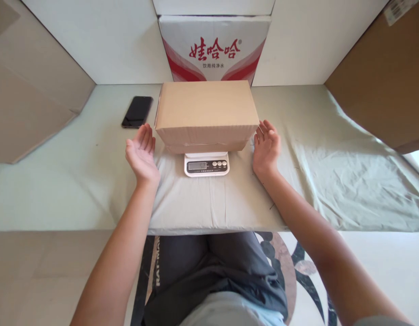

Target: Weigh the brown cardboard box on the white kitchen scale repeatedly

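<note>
A closed brown cardboard box [206, 106] rests on a small white kitchen scale [207, 173], covering its weighing plate. Only the front panel of the scale shows, with a grey display and three round buttons; I can make out no digits on it. My left hand [142, 151] is beside the box's left end, palm turned inward and fingers apart, holding nothing. At the right end, my right hand [266, 147] is also open, its fingertips very close to the box's lower corner; whether they touch it I cannot tell.
A black phone [137, 112] lies on the cloth-covered table [209, 208], left of the box. Behind stands a white and red carton [214, 50]. Large cardboard pieces flank the table, one on the left [33, 90] and one on the right [382, 77].
</note>
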`<state>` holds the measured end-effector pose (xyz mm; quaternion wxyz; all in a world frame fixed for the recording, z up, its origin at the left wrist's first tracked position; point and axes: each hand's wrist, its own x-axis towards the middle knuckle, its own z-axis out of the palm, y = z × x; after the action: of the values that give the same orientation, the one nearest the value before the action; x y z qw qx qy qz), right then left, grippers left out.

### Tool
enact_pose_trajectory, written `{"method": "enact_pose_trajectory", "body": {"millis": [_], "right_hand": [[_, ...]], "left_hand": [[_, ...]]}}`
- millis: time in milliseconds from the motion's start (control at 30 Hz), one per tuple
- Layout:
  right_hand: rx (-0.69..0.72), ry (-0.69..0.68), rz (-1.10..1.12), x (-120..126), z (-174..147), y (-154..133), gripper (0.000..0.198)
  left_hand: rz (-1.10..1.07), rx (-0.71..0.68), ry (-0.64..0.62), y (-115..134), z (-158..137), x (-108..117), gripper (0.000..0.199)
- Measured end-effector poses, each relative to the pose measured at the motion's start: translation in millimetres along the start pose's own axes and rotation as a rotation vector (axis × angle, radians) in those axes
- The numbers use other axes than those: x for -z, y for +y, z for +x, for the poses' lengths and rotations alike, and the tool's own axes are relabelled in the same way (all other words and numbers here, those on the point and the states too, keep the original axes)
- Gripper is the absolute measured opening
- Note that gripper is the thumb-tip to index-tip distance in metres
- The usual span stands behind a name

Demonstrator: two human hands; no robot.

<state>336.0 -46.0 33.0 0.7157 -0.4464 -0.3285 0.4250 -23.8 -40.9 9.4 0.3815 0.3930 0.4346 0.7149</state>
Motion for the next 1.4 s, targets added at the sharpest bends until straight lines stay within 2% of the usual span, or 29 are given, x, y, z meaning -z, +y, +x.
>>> {"method": "enact_pose_trajectory", "body": {"millis": [167,433,567,767,967,1233,1400], "right_hand": [[-0.008,0.008,-0.003,-2,-2,-2,0.063],[-0.019,-0.032,-0.01,4,4,3,0.066],[0.02,-0.098,-0.037,4,1,1,0.072],[0.056,-0.199,-0.076,-4,-15,-9,0.086],[0.039,-0.207,-0.048,-5,-17,-10,0.079],[0.026,-0.27,-0.07,-7,-19,-9,0.073],[0.062,-0.334,-0.087,-14,-23,-13,0.072]], "left_hand": [[0.034,0.014,-0.033,2,-3,-2,0.077],[0.093,-0.073,-0.058,-8,2,7,0.078],[0.171,-0.109,-0.073,-8,0,5,0.088],[0.112,-0.103,-0.063,-6,-11,-5,0.087],[0.128,-0.111,-0.05,0,-19,-16,0.093],[0.12,-0.121,-0.025,8,-29,-27,0.086],[0.102,-0.073,-0.046,7,-27,-26,0.095]]}}
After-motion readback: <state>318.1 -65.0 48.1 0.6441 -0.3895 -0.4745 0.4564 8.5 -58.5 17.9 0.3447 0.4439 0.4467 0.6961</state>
